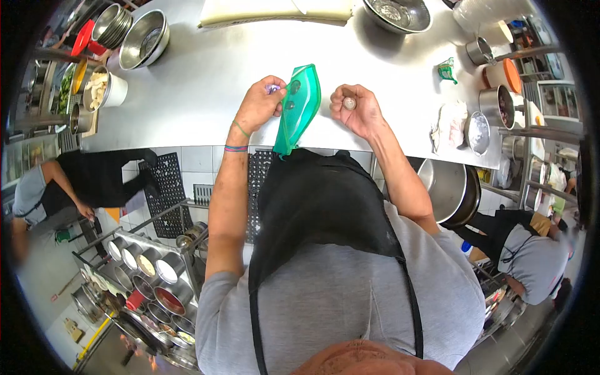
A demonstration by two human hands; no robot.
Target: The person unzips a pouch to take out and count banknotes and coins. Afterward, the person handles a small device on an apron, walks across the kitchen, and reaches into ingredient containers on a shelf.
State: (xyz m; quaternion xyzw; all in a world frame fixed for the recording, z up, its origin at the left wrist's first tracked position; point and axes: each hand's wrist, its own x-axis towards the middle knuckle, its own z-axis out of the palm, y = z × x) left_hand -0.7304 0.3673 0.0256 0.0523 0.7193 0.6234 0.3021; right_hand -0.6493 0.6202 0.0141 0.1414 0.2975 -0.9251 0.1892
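A green translucent pouch [301,112] hangs from my left hand [261,106], whose fingers pinch its left edge. Dark round coins show through the pouch, and something small and purple lies between the fingers of the same hand. Just right of the pouch, and apart from it, my right hand [359,111] is turned palm up with its fingers curled around a round coin [349,103]. Both hands are above the near part of the steel table [206,81].
Metal bowls [145,40] and a white tub [116,91] stand at the table's left. On the right are a green crumpled packet [447,70], a small bowl [478,133] and pots [497,106]. Co-workers [81,180] are on both sides. A large pot [442,187] stands below right.
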